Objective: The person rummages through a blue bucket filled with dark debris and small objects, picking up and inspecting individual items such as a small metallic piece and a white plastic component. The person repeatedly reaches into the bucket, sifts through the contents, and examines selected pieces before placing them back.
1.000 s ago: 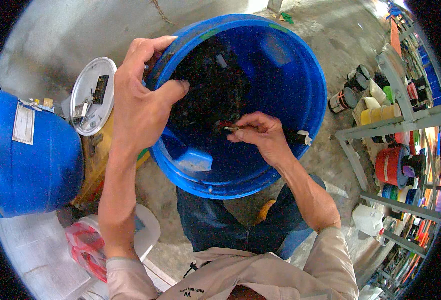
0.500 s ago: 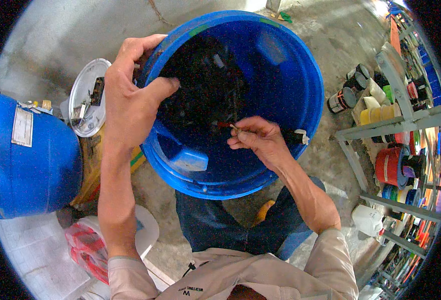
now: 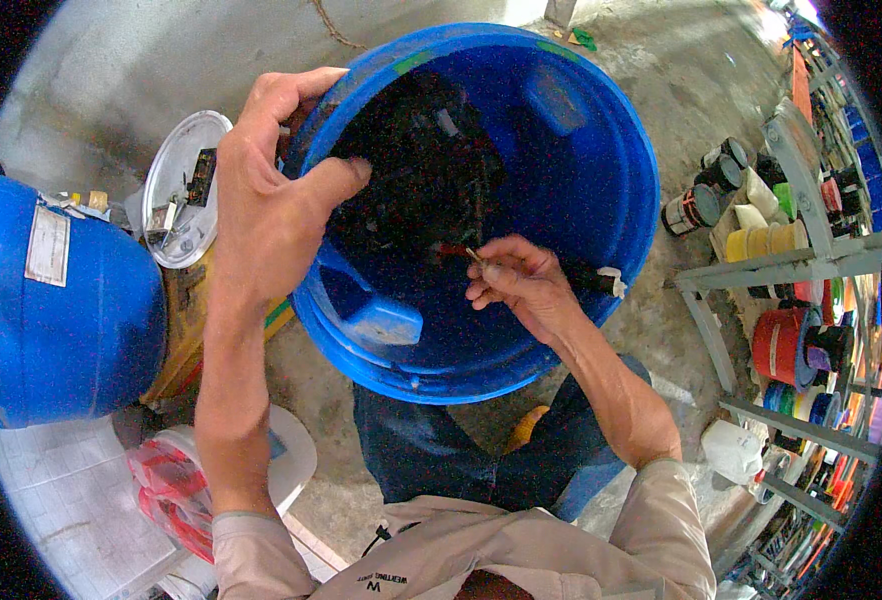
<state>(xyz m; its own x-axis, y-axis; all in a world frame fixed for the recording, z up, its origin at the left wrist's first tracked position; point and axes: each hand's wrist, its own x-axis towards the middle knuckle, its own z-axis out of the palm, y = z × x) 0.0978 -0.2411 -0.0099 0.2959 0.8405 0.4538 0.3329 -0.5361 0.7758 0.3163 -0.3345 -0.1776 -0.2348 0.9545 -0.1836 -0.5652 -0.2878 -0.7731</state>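
Note:
A large round blue plastic barrel (image 3: 633, 190) stands before me with its mouth facing up at me. My left hand (image 3: 271, 190) is closed over its left rim, thumb inside and fingers outside. Dark jumbled bits (image 3: 411, 170) lie inside; their kind is hard to make out. Over the near part of the mouth, my right hand (image 3: 511, 275) pinches a small thin stick-like piece (image 3: 475, 256) between thumb and forefinger. A reddish sliver (image 3: 451, 249) shows beside its tip; whether they are joined I cannot tell. Behind the right wrist is a black object with a white end (image 3: 613, 282).
Left of the barrel are a white round lid (image 3: 186, 225) bearing small parts, another blue barrel (image 3: 101, 320) and a red-and-white plastic bag (image 3: 173, 480). On the right, a grey metal rack (image 3: 751, 270) holds coloured rolls, with dark jars (image 3: 691, 208) nearby and a white jug (image 3: 731, 450).
The view has shifted slightly, so the barrel and both hands sit a little further right. Both hands keep their grips; the right hand's pinch is nearly unchanged.

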